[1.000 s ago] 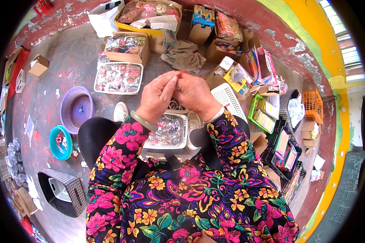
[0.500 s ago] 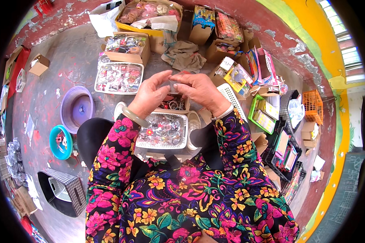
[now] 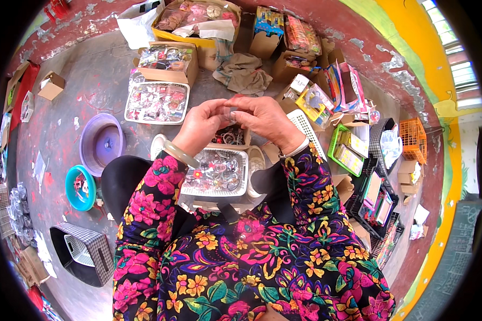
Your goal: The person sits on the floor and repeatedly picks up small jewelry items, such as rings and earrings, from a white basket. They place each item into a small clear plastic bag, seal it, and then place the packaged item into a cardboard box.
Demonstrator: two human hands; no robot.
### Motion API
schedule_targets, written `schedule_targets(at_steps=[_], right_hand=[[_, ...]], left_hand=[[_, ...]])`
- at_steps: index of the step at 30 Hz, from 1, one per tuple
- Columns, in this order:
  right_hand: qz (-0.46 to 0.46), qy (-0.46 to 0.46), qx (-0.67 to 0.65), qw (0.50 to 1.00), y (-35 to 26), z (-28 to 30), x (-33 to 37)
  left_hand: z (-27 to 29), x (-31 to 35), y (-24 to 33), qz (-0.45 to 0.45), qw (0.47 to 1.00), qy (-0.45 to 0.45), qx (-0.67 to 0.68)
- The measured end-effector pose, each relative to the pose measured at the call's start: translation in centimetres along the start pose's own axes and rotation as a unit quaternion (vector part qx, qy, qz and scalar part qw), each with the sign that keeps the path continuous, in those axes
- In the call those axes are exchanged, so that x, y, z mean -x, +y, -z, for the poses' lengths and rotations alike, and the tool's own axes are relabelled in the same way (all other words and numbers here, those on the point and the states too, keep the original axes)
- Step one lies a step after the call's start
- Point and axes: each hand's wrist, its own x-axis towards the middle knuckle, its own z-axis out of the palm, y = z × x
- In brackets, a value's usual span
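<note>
As the left hand and right hand curl close together — whether gripping anything, I can't tell — it looks like fine manipulation, likely needing steadiness next, with the white basket of clear packets bodyward of them.

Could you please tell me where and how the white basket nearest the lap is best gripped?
I'd take the basket by its rim at the left and right ends, coming from above: it sits open side up, its rim frames the contents, and its wide shape suits a two-sided hold. The right shoe is close, so room there looks tight.
</note>
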Motion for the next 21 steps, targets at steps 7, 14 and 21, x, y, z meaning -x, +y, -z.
schedule_targets(at_steps=[7, 14, 21], right_hand=[[0.057, 0.013, 0.166, 0.984, -0.5, -0.4, -0.2], [0.064, 0.055, 0.185, 0.979, -1.5, -1.0, -0.3], [0.088, 0.046, 0.178, 0.979, -2.2, -1.5, -0.4]], left_hand=[[-0.7, -0.2, -0.3, -0.037, 0.999, 0.021, -0.003], [-0.8, -0.2, -0.4, -0.079, 0.995, 0.05, -0.045], [0.1, -0.6, -1.3, -0.068, 0.99, 0.076, -0.098]])
